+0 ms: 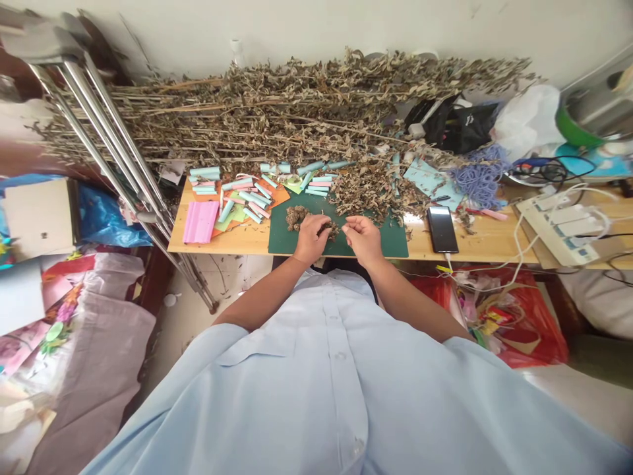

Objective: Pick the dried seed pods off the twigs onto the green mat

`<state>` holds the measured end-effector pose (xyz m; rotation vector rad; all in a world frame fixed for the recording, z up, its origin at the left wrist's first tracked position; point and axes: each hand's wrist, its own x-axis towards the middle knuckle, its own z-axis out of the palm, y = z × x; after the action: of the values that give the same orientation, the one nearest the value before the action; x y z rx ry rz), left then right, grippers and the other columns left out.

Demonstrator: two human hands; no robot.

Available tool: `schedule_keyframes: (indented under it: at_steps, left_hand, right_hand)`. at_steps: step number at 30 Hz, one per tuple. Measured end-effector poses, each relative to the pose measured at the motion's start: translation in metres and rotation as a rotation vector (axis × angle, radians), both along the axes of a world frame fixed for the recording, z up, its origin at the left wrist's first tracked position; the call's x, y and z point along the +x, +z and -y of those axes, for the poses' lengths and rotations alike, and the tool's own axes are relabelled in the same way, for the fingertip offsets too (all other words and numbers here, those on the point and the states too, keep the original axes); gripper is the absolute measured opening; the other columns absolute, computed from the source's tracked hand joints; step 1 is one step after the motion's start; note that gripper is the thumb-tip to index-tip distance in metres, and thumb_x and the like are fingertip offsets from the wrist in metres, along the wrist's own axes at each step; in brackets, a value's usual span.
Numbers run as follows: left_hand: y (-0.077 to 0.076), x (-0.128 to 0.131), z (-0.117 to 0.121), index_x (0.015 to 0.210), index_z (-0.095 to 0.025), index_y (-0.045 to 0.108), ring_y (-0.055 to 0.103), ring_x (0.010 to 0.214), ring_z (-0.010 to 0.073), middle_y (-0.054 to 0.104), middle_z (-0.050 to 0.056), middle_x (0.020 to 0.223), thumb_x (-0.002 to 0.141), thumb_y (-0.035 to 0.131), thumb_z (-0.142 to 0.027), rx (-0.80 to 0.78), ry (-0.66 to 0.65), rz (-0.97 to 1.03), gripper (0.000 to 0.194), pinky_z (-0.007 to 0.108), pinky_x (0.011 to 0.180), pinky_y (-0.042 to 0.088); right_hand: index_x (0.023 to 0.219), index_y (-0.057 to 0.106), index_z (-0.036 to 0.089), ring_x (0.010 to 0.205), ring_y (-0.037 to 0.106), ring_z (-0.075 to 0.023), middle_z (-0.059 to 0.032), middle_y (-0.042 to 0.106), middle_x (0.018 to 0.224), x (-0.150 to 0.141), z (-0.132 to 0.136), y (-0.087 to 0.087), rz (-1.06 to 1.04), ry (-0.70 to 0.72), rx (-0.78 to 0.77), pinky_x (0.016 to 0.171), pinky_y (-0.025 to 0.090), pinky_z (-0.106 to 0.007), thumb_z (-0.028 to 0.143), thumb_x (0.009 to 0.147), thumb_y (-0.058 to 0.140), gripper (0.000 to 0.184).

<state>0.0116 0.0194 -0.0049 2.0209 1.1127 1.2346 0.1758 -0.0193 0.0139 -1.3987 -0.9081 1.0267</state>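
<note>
My left hand [311,239] rests over the green mat [291,242], its fingers curled and thumb drawn in around a small bunch of dried leaves [333,229]. Just right of it, my right hand [364,240] is closed, with thumb and forefinger pinched together close to the same leaves. Whatever sits in that pinch is too small to make out. A clump of crumpled dried leaf balls [295,216] lies on the mat beyond my left hand. Behind my right hand spreads a loose heap of dried leaves [363,191].
Long dried leafy stalks [247,112] fill the table's back. Rolled paper tubes [254,198] and a pink paper stack [200,222] lie left. To the right are a phone [442,229] on its cable, purple yarn [479,175] and a power strip [558,227]. Crutches [106,132] lean at left.
</note>
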Motion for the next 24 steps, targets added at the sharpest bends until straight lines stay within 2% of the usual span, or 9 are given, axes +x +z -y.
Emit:
schedule_keyframes:
  at_steps: [2,6,12,16,24]
  left_hand:
    - [0.001,0.000,0.001,0.108,-0.020,0.069,0.062,0.114,0.0236,0.070,0.010,0.115,0.095,0.060,-0.029,0.017,-0.001,0.009,0.018,0.046,0.105,0.048]
    - [0.003,-0.002,0.002,0.100,-0.020,0.070,0.063,0.107,0.0216,0.071,0.010,0.106,0.100,0.051,-0.034,0.013,-0.025,0.003,0.024,0.044,0.101,0.049]
    - [0.001,-0.002,0.002,0.103,-0.019,0.069,0.062,0.102,0.0222,0.071,0.008,0.101,0.093,0.064,-0.040,0.039,-0.046,-0.004,0.024,0.043,0.097,0.048]
    - [0.003,-0.002,0.002,0.101,-0.019,0.070,0.062,0.101,0.0220,0.071,0.008,0.099,0.095,0.061,-0.038,0.029,-0.071,-0.036,0.022,0.042,0.096,0.047]
    - [0.008,-0.002,0.004,0.086,-0.019,0.067,0.060,0.093,0.0200,0.069,0.006,0.088,0.099,0.052,-0.032,-0.010,-0.100,-0.086,0.024,0.040,0.092,0.045]
  right_hand:
    - [0.100,0.063,0.022,0.048,0.048,-0.0070,0.0039,0.065,0.077,0.000,0.000,-0.001,0.034,0.007,0.011,0.044,0.038,-0.022,0.032,0.075,0.071,0.028]
    - [0.103,0.062,0.022,0.050,0.050,-0.0077,0.0024,0.067,0.082,-0.002,-0.001,0.003,0.091,0.017,0.025,0.045,0.039,-0.022,0.034,0.076,0.071,0.031]
    - [0.105,0.061,0.020,0.057,0.053,-0.0098,-0.0006,0.069,0.084,-0.008,0.000,0.015,0.181,0.042,0.081,0.053,0.044,-0.024,0.033,0.078,0.070,0.031]
    - [0.108,0.062,0.020,0.064,0.057,-0.0117,-0.0020,0.070,0.088,-0.009,0.002,0.013,0.250,0.068,0.121,0.060,0.047,-0.026,0.031,0.081,0.067,0.030]
    - [0.110,0.062,0.021,0.063,0.055,-0.0118,-0.0013,0.070,0.090,-0.010,0.004,0.009,0.354,0.075,0.132,0.063,0.047,-0.028,0.031,0.084,0.064,0.028]
